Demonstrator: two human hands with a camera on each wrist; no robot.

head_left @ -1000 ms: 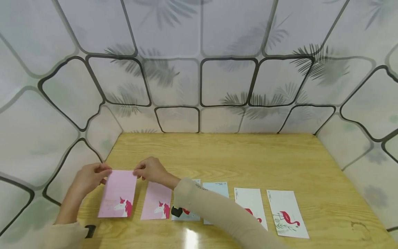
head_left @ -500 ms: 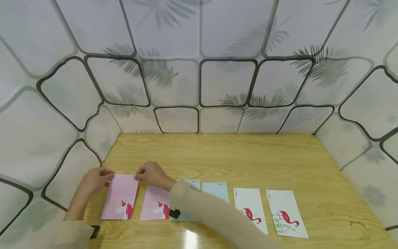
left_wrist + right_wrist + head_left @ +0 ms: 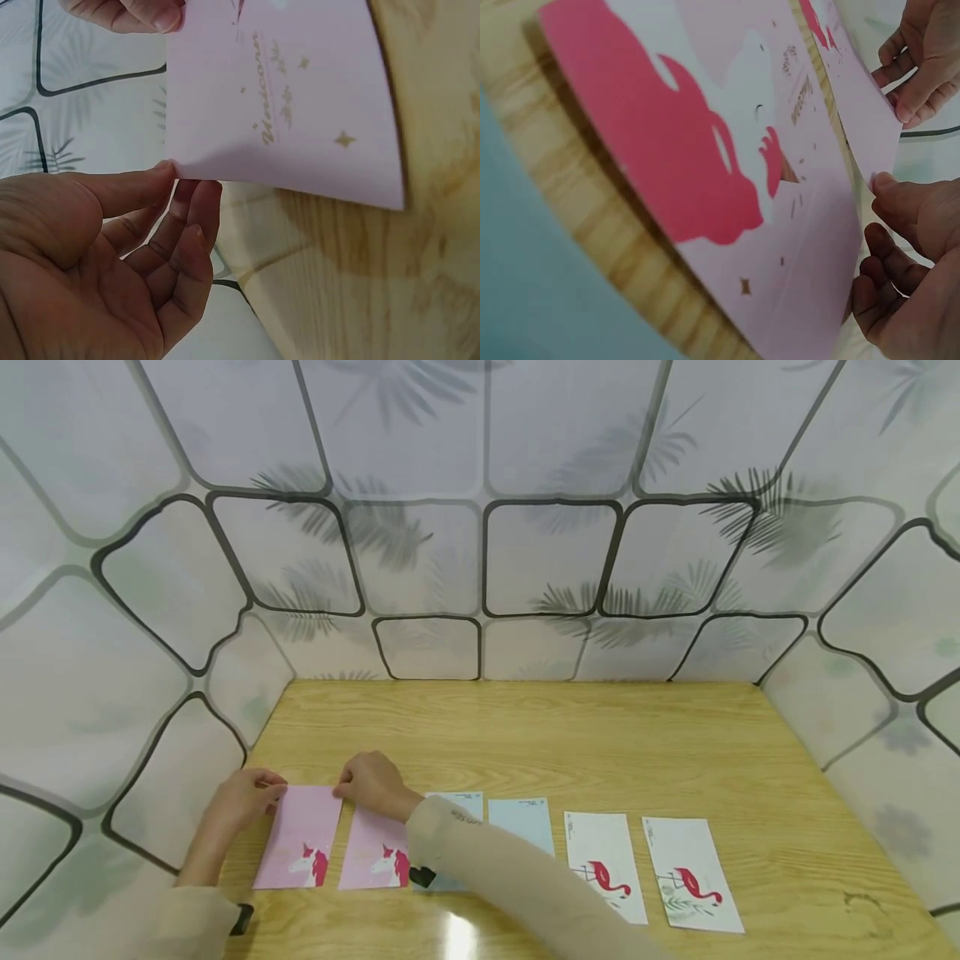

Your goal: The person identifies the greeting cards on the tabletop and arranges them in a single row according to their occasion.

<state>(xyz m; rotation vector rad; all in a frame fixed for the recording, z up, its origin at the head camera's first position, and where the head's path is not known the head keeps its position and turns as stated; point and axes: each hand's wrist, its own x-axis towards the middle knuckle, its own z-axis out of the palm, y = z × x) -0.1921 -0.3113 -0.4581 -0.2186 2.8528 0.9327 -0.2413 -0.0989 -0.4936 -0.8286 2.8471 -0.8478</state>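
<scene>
A pink unicorn card (image 3: 296, 835) is at the left end of a row of cards. My left hand (image 3: 243, 797) pinches its far left corner between thumb and fingers. At the far right corner, my right hand (image 3: 375, 785) pinches it too. The left wrist view shows the card (image 3: 285, 97) with gold "Unicorn" lettering, its raised end slanting up from the wood. Just right of it lies a second pink unicorn card (image 3: 375, 852), its far end partly covered by my right hand; the right wrist view shows this second card (image 3: 727, 150) up close.
Continuing the row rightward are two light blue cards, the first (image 3: 468, 806) mostly behind my right sleeve (image 3: 480, 852), the second (image 3: 525, 818) partly. Two white flamingo cards (image 3: 607, 860) follow. The wooden table (image 3: 525, 727) meets patterned cloth walls (image 3: 420, 568) at back and sides.
Both hands have moved slightly right and toward the table with the pink unicorn card, bringing it lower and nearer the second pink card. The other cards have stayed put.
</scene>
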